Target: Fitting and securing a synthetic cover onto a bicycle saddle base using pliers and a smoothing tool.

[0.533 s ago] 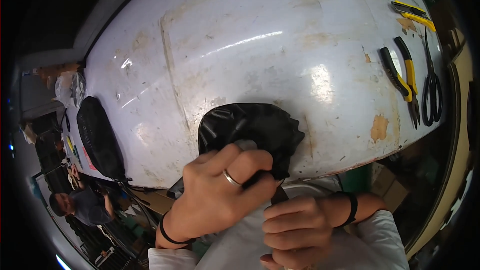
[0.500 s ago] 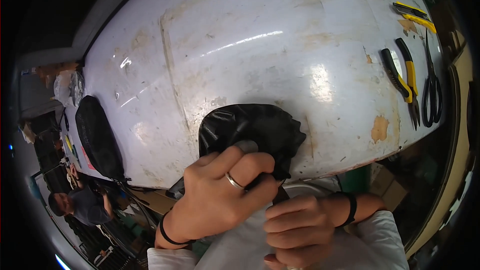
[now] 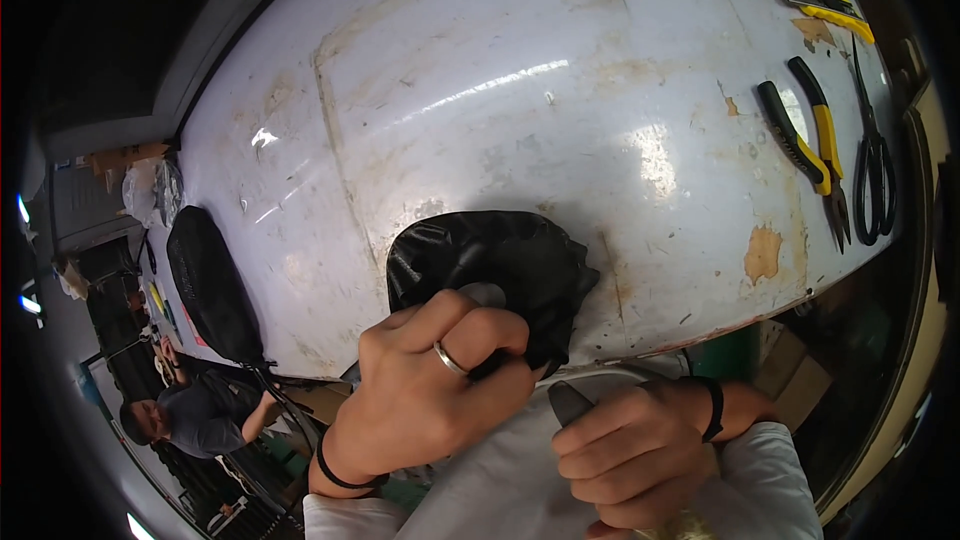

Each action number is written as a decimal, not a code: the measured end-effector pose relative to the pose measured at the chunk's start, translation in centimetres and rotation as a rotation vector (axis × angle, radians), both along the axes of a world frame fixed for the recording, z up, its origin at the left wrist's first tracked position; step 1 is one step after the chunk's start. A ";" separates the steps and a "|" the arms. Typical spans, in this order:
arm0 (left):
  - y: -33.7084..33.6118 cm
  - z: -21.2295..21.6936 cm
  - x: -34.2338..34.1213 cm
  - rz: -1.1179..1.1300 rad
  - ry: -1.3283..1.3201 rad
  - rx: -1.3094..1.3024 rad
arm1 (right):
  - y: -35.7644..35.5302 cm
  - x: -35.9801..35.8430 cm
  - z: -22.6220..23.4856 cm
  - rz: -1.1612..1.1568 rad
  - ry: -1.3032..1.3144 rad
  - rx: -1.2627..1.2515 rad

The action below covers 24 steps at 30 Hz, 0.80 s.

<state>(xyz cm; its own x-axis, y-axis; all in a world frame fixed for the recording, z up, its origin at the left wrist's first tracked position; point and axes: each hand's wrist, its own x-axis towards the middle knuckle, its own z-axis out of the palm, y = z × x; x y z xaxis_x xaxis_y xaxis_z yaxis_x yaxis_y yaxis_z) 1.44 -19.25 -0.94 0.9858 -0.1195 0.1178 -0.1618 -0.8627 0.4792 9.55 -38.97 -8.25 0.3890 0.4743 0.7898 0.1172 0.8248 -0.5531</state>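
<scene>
A piece of black, leather-like material (image 3: 450,240) with a gathered, pleated edge lies at the table's near edge. My left hand (image 3: 440,370), a ring on one finger, is closed on its near side and pinches it; the fingertips are partly hidden. A grey rounded piece (image 3: 487,294) shows just beyond those knuckles, its kind unclear. To the right, my right hand (image 3: 635,455) is wrapped in a fist around a dark, flat, round-ended tool (image 3: 568,403), whose tip points up and left, apart from the material. Most of the tool is hidden by the fingers.
On the right of the worn white table (image 3: 500,130) lie yellow-and-black pliers (image 3: 822,155), black scissors (image 3: 875,180) and a yellow utility knife (image 3: 825,8). A long black pouch (image 3: 212,285) lies at the left edge. Beyond it, a person (image 3: 200,410) is at work.
My right hand has moved slightly right, drawing the tool away from the black material, and its rounded tip now shows. My left hand keeps its hold, shifted a little left in view.
</scene>
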 end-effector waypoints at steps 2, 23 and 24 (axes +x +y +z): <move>-0.2 0.3 0.0 0.007 0.004 -0.008 | 0.1 -0.3 -0.3 -0.044 -0.022 0.052; -0.7 0.7 -0.2 -0.024 0.041 0.119 | -0.1 -0.1 -0.8 0.037 0.020 0.085; -0.8 0.6 -0.3 -0.022 0.022 0.131 | 0.0 -0.4 -0.9 -0.035 -0.019 0.111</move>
<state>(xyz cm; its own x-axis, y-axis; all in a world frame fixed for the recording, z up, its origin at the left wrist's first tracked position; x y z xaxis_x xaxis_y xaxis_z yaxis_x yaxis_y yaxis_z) 1.18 -20.06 -0.29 0.9850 -0.1544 0.0777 -0.1722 -0.9145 0.3660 9.18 -38.93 -9.14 0.3884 0.3699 0.8440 0.1567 0.8761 -0.4560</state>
